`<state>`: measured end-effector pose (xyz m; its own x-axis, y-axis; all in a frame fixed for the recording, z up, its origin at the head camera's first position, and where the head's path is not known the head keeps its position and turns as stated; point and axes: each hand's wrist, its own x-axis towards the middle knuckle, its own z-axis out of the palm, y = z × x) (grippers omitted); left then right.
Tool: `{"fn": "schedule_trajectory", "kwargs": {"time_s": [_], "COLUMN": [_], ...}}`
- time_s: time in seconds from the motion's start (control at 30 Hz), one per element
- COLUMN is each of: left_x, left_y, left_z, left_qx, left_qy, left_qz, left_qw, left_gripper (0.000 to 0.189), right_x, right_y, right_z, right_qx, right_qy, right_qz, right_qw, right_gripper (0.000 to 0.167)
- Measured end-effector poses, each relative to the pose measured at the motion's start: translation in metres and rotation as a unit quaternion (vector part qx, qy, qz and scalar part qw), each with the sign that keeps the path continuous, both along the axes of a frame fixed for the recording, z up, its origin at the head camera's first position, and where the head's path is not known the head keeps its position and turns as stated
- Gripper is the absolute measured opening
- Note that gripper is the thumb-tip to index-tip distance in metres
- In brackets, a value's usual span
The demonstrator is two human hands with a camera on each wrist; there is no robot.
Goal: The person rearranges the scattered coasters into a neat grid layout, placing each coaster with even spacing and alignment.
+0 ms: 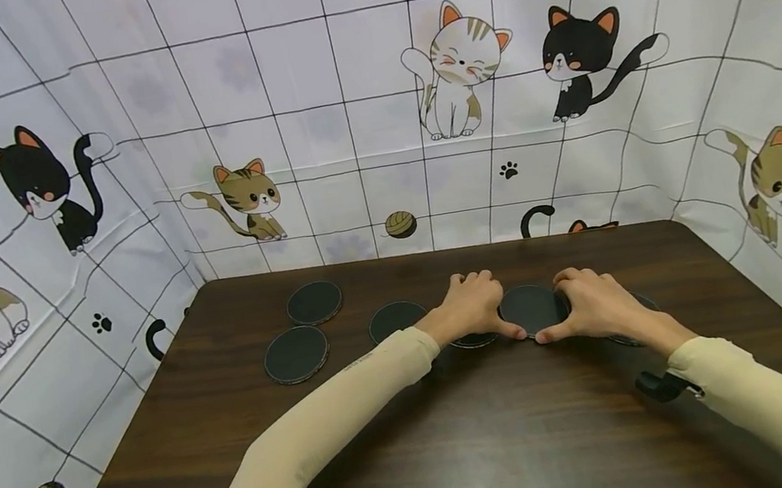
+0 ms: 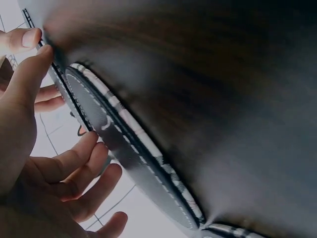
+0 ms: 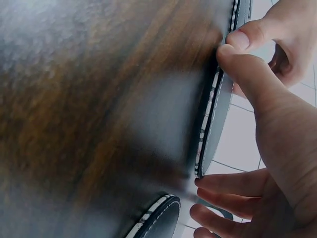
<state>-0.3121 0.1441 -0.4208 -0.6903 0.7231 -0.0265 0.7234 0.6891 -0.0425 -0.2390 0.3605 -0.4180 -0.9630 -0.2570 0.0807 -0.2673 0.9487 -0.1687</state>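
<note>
In the head view a round black coaster point(image 1: 533, 309) lies between both hands at the far middle of the table. Its light stitching and checked edge show in the right wrist view. My left hand point(image 1: 472, 308) holds its left side, thumb at the near edge and fingertips around the far side. Opposite, my right hand point(image 1: 590, 305) grips the right side the same way, and the thumb tips nearly meet at the front. Another coaster point(image 1: 474, 342) is partly hidden under my left hand. Beyond my right wrist, a further coaster point(image 1: 646, 302) peeks out.
More black coasters lie to the left: one point(image 1: 390, 318) beside my left wrist, one point(image 1: 314, 303) farther back, and one point(image 1: 296, 354) nearer. They rest on a dark wooden table point(image 1: 512, 445). Behind it hangs a white cloth point(image 1: 304, 71) printed with cats.
</note>
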Motion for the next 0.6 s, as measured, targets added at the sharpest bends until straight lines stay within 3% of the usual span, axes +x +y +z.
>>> {"fn": "schedule_trajectory", "kwargs": {"time_s": [0.6], "left_x": [0.0001], "left_y": [-0.0033], "left_z": [-0.0011], "left_qx": [-0.016], "left_qy": [0.007], "left_qz": [-0.006], "left_qw": [0.9998], "left_gripper": [0.070], "right_x": [-0.0006], "right_y": [0.0028], "right_z": [-0.0032], "right_qx": [0.000], "right_qy": [-0.012], "right_qz": [0.005], "right_qw": [0.9999], "right_gripper": [0.102]}}
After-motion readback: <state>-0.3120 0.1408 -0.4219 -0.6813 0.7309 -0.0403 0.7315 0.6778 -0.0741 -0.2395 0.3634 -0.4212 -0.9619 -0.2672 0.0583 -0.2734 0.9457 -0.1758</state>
